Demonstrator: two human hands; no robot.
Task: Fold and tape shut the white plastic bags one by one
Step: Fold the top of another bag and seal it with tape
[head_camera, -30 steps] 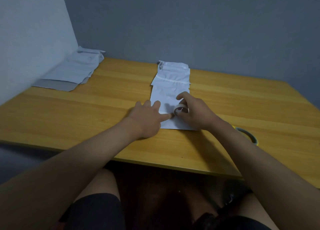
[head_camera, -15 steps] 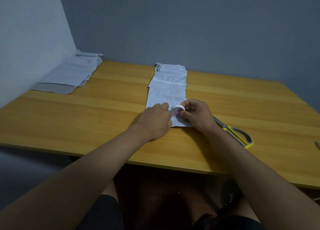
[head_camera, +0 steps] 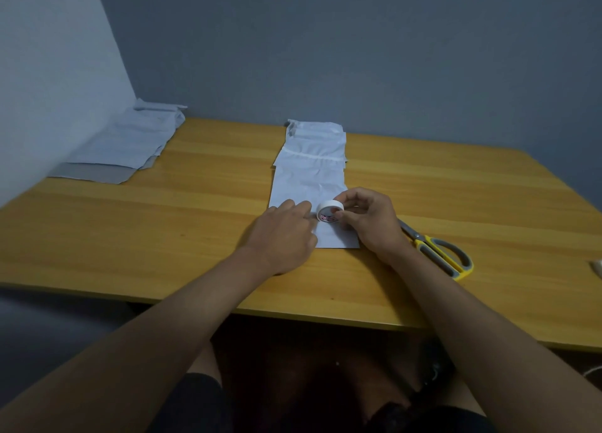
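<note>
Right hand [head_camera: 371, 224] at table centre, curled around a small white tape roll [head_camera: 330, 212], thumb and fingers pinching it just above the near end of a folded white plastic bag [head_camera: 309, 185]. Left hand [head_camera: 283, 234] directly at 9 o'clock of the roll, palm down, fingertips against the roll's edge; whether pinching the tape end or merely touching, cannot tell. Bag laid lengthwise on the wooden table [head_camera: 163, 224], running from the hands toward 12 o'clock, its far end folded over in layers near the grey wall [head_camera: 358, 48]. Yellow-handled scissors [head_camera: 436, 248] flat on the table at 3 to 4 o'clock of the right hand, blades partly hidden behind the wrist. Stack of white plastic bags [head_camera: 130, 143] well apart at 10 o'clock, in the table's far left corner against the lighter wall. Small pale object [head_camera: 597, 265] cut off at the right frame edge, unidentifiable.
</note>
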